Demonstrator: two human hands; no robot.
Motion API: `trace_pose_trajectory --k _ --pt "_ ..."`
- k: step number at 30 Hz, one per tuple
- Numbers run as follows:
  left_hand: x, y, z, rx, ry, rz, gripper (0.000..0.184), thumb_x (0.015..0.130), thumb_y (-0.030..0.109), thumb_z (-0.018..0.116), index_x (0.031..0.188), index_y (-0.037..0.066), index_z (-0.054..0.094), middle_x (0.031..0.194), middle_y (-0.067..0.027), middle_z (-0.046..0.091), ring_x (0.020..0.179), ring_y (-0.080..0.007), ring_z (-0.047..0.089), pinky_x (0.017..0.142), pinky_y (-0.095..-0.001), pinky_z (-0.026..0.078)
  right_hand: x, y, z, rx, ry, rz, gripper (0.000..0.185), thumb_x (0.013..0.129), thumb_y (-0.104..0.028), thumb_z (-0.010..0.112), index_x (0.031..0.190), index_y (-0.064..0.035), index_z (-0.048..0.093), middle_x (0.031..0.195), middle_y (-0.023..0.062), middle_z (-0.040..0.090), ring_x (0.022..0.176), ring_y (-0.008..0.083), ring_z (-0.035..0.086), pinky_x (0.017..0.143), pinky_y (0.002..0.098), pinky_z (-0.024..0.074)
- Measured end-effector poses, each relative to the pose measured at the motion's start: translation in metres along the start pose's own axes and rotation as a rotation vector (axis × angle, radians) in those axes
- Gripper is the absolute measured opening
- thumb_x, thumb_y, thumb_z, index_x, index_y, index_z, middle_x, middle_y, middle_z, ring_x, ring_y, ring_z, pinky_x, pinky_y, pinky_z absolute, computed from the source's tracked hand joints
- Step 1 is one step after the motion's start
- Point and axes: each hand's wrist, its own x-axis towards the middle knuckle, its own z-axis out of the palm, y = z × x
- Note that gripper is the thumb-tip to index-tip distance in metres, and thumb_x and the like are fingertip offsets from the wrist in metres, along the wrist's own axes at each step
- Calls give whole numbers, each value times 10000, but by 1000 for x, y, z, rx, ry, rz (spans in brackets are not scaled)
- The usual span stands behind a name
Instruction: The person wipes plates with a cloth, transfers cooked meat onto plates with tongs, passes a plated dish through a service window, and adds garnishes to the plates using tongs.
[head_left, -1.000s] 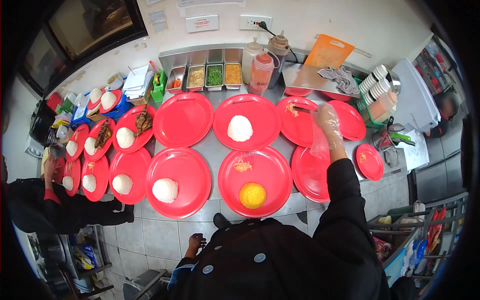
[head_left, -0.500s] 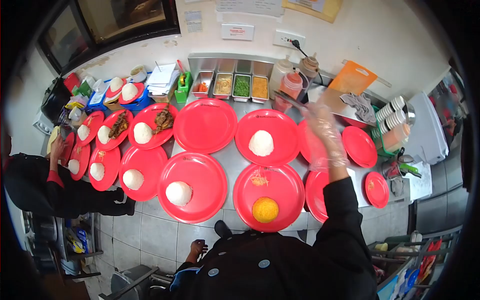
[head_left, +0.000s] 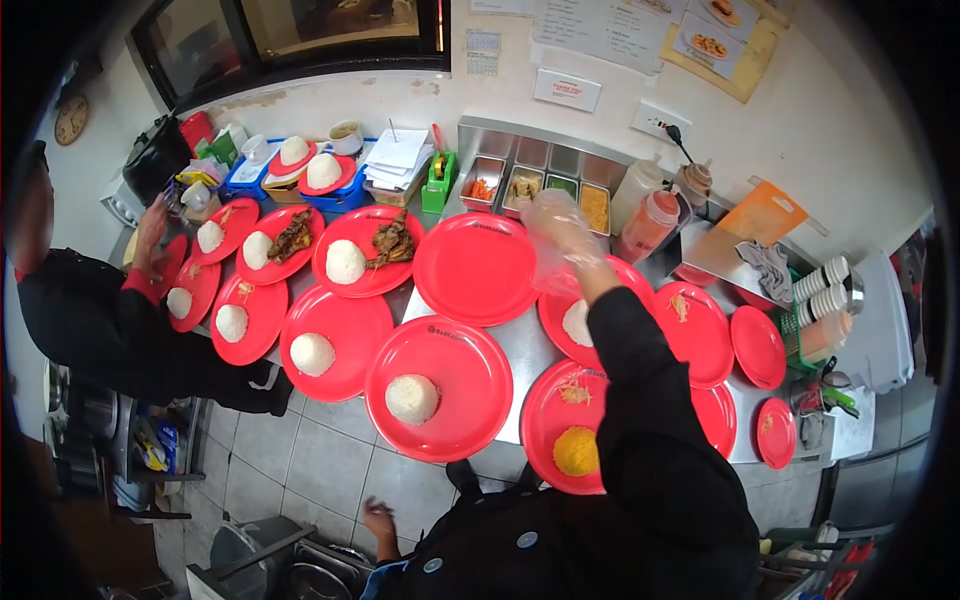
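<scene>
My right hand (head_left: pixel 562 235), in a clear plastic glove, reaches over the back row of steel food pans. Its fingers are closed and blurred; the tongs it grips are mostly hidden by the hand. Just under it lie a large red plate (head_left: pixel 475 270) and another red plate (head_left: pixel 640 290) with a white rice mound (head_left: pixel 578 323), partly covered by my sleeve. Nearer me, a red plate (head_left: pixel 540 430) bears yellow rice (head_left: pixel 576 452) and pale shreds (head_left: pixel 575 393). My left hand (head_left: pixel 380 522) hangs low beside my body, fingers loosely apart, holding nothing.
Several red plates with rice fill the counter's left side, two with browned meat (head_left: pixel 393 240). A co-worker (head_left: pixel 90 310) stands at the left end. Sauce bottles (head_left: pixel 652 222), an orange board (head_left: pixel 762 212) and stacked cups (head_left: pixel 822 285) stand at the right.
My right hand has moved left from the sauce bottles to the food pans. The view has swung, shifting the plates rightward. The co-worker's hand has risen from the plates.
</scene>
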Motion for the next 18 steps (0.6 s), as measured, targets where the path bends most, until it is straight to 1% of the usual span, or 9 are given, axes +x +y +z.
trace_pose_trajectory --k 2,4,5,7,10,12,14,17,18 --pt "40 41 -22 27 414 300 276 858 96 524 1118 4 531 777 -80 586 599 -145 546 495 -264 445 -31 19 -7 -39 197 38 349 840 -317 510 852 9 635 891 217 623 874 377 594 746 460 471" --pt "39 177 -16 56 411 465 280 906 155 526 1128 -15 528 961 -99 584 825 -129 543 690 -254 460 -85 43 -28 16 291 -99 286 842 -283 520 806 -9 591 807 204 609 822 388 583 699 481 454" --pt "31 256 10 -203 324 483 258 913 142 519 1116 -17 531 1026 -94 565 898 -128 526 759 -257 448 -115 58 -35 43 356 -193 202 827 -234 548 800 -34 553 745 207 577 755 397 566 646 495 432" --pt "23 375 66 -290 21 777 238 884 107 568 1084 -19 539 1009 -89 579 904 -132 538 779 -256 452 -182 78 -45 43 406 -46 174 813 -200 579 755 -38 551 678 177 558 668 377 557 572 483 417" --pt "-17 500 186 17 -302 1259 108 802 35 631 910 36 636 877 -73 612 789 -166 577 706 -274 460 -277 110 -51 152 406 172 179 831 -147 573 707 -19 559 641 178 539 588 346 544 512 423 393" --pt "-20 534 281 180 -554 1550 125 778 73 641 900 46 639 846 -86 619 809 -249 569 738 -335 444 -346 138 -39 128 154 563 186 828 -155 569 727 1 574 643 208 541 586 346 563 512 426 391" --pt "-9 537 386 297 -805 1513 97 764 94 626 849 76 668 866 -90 629 852 -276 561 786 -371 441 -398 138 -35 10 -167 634 179 807 -135 557 692 2 570 614 190 560 568 312 574 514 408 417" --pt "8 537 498 543 -729 1659 102 746 105 621 813 110 697 908 -119 631 908 -286 563 823 -387 445 -487 137 29 331 -57 803 279 821 -251 562 658 -34 624 568 142 582 477 247 571 464 402 418" --pt "10 537 524 696 -648 1567 110 741 113 621 807 132 706 945 -140 625 943 -299 558 844 -396 441 -504 140 44 115 -363 615 275 808 -308 569 736 -53 643 628 140 610 557 228 602 528 405 449"
